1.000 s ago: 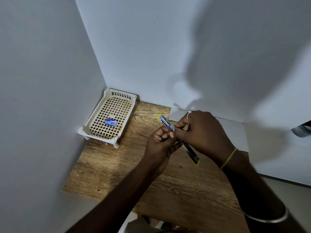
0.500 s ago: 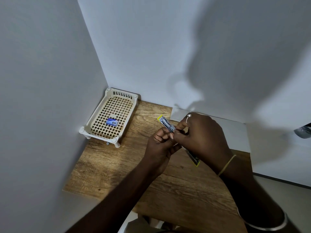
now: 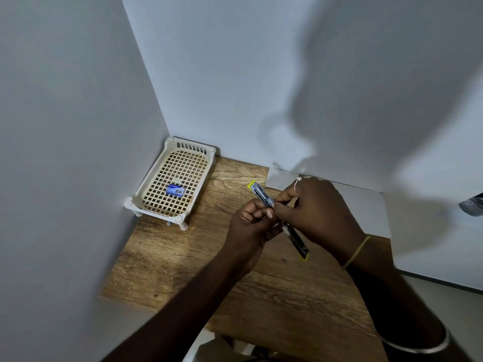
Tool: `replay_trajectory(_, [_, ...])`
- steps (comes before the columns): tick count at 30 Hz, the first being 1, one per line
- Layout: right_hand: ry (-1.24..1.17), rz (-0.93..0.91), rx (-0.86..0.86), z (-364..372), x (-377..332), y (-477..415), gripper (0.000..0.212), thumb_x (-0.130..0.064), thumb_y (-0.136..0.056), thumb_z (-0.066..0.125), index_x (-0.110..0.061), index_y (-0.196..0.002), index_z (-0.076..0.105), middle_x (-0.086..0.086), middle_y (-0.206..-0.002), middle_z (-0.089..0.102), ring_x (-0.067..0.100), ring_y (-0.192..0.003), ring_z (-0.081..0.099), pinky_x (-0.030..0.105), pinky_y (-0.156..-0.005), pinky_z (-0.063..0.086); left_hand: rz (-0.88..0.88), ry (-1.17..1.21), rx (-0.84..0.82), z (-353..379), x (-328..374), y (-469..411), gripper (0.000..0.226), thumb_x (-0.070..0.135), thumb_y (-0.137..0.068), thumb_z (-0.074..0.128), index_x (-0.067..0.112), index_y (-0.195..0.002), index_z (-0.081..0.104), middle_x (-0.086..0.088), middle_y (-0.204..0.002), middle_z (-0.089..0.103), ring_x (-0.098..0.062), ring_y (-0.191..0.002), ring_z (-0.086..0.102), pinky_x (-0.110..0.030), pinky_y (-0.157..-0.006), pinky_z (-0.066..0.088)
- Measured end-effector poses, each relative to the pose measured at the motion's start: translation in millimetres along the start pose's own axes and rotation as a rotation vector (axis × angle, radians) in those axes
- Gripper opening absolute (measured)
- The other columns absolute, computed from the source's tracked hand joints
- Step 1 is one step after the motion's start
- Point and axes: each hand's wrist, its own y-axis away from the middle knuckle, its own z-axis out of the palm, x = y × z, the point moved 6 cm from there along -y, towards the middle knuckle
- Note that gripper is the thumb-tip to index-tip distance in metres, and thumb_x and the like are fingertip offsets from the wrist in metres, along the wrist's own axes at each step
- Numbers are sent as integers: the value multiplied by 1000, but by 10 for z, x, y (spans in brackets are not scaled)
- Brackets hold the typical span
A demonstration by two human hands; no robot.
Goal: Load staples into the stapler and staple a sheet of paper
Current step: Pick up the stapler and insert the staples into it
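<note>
My left hand (image 3: 249, 222) and right hand (image 3: 322, 218) pinch the stapler (image 3: 261, 193) mid-length. 1 staple box (image 3: 175, 190) lies in the far-left basket (image 3: 171, 152).

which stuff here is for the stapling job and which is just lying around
For the job: stapler in left hand and right hand; blue staple box; sheet of paper.
Lying about: white basket holding the box; dark object at right edge.

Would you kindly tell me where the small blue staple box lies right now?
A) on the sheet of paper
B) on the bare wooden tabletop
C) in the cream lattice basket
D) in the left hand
C: the blue staple box lies on the lattice floor of the cream basket in the corner, apart from the left hand and right hand, which hold the stapler.
</note>
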Motion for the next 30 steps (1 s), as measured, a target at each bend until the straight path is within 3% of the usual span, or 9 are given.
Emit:
replay_trajectory(6, [-54, -49, -122, -13, 38, -115, 9, -29, -83, 76, -24, -79, 82, -8, -73, 75, 6, -72, 66, 37, -73, 55, -15, -6, -33, 0, 5, 29, 6, 14, -91, 64, 10, -95, 66, -8, -97, 77, -22, -97, 73, -37, -81, 59])
replay_trajectory(11, [-97, -46, -156, 27, 75, -146, 8, -30, -83, 78, -23, -81, 83, -5, -71, 75, 8, -73, 69, 37, -74, 56, -38, 5, -29, -20, 6, 33, 12, 16, -91, 64, 6, -99, 63, -7, -96, 78, -22, -95, 75, -36, -79, 59])
replay_trajectory(16, [-97, -47, -165, 50, 103, -176, 9, -30, -82, 78, -23, -79, 83, -6, -68, 75, 6, -72, 68, 35, -72, 56, -78, -1, -10, -20, -13, 46, 10, 15, -92, 62, 16, -89, 72, -8, -94, 78, -22, -93, 75, -37, -77, 60])
replay_trajectory(20, [-119, -58, -147, 67, 120, -199, 6, -30, -80, 80, -25, -83, 80, -10, -74, 75, 1, -74, 68, 27, -70, 52, -91, -11, -3, -29, 19, 36, 10, 16, -91, 63, 9, -95, 68, -8, -93, 77, -22, -91, 75, -36, -76, 60])
replay_trajectory(24, [-143, -88, -139, 101, 109, -190, 22, -29, -84, 75, -36, -104, 78, -14, -82, 74, 1, -76, 68, 18, -67, 44, -104, -37, 10, -38, 44, 37, 18, 17, -90, 62, 4, -102, 67, -10, -92, 75, -22, -88, 74, -37, -77, 60])
replay_trajectory(27, [-116, -112, -179, 138, 105, -174, 24, -31, -85, 73, -38, -108, 77, -15, -85, 75, 3, -76, 69, 23, -71, 50, -128, -48, 21, -40, 36, 36, 26, 15, -91, 61, -3, -111, 63, -13, -95, 72, -22, -88, 72, -38, -78, 60])
replay_trajectory(30, [-110, -114, -225, 156, 116, -188, 17, -36, -82, 80, -36, -99, 75, -16, -81, 74, 3, -74, 68, 26, -69, 51, -147, -44, 14, -32, 18, 48, 23, 15, -89, 62, 0, -106, 64, -10, -92, 73, -21, -86, 72, -39, -80, 61])
